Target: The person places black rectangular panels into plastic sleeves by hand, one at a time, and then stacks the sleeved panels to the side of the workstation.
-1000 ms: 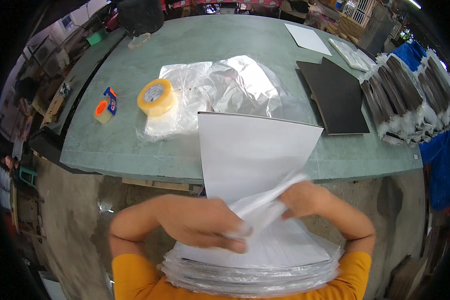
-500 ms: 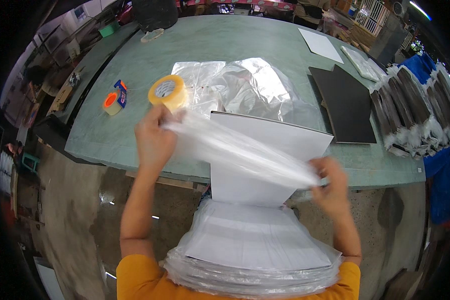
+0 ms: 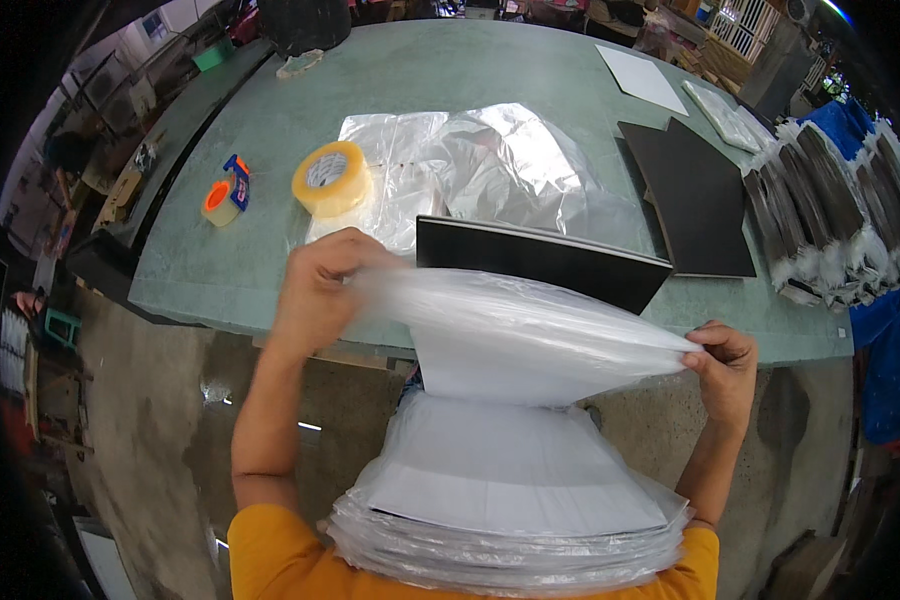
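Soft, even light is falling across the green table [image 3: 510, 65], while a bright strip [image 3: 838, 12] is glowing at the top right, white glare is coming off the loose film [image 3: 520, 140], and small glints are shining on the floor [image 3: 175, 400]. The plastic sleeve [image 3: 530, 315] is blurring beside the left hand [image 3: 320, 290]. The fisheye lens is bending the table's edges, and the corners are sinking into black around dim, indistinct surroundings.

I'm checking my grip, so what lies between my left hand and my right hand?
In the head view, clear plastic spans from your left hand to your right hand, with a black panel showing behind it.
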Available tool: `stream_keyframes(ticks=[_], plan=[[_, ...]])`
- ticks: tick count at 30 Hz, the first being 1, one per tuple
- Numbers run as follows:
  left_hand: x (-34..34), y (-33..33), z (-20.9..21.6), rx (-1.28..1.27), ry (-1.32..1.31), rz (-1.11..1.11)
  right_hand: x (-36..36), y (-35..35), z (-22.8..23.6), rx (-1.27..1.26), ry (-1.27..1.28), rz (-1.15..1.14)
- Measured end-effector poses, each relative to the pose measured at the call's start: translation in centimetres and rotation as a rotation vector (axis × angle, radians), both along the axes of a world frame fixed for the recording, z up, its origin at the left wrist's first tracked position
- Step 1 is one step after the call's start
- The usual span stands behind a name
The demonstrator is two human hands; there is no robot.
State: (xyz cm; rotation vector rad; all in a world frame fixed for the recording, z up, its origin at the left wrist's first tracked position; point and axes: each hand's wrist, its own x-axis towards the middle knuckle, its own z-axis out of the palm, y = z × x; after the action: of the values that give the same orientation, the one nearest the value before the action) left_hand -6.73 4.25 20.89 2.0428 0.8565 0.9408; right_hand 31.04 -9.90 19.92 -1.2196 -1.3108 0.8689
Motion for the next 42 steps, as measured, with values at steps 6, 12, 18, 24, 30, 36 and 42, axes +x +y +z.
stream_keyframes(ticks=[6, 12, 18, 24, 30, 36, 42], plan=[[-1.9, -0.5, -7.2, -1.091, -0.363, -0.477, 0.4, -0.5, -6.0, -0.394, 0.478, 0.427], [-5.0, -6.1, -32.1, -1.585, -0.313, 0.116, -1.0, -3.0, -26.5, -0.834, -0.004, -0.007], [-1.2, -3.6, -10.2, -0.357, 0.566, -0.079, 0.5, -1.3, -10.9, -0.724, -0.349, 0.173], [4.6, -8.2, -6.8, -0.742, 0.138, -1.277, -7.5, -2.3, -9.6, -0.396, -0.225, 1.194], [2.5, -1.2, -11.5, -0.598, 0.991, -0.979, -5.5, -1.0, -21.3, -0.814, -0.503, 0.851], [3.0, 9.8, 4.2, -0.1, -0.039, 0.024, 5.7, 4.6, -6.5, -0.273, 0.118, 0.341], [11.6, 16.0, -1.5, -0.142, -0.015, -0.1, 3.6, 17.1, -9.8, 0.37, -0.963, -0.236]])
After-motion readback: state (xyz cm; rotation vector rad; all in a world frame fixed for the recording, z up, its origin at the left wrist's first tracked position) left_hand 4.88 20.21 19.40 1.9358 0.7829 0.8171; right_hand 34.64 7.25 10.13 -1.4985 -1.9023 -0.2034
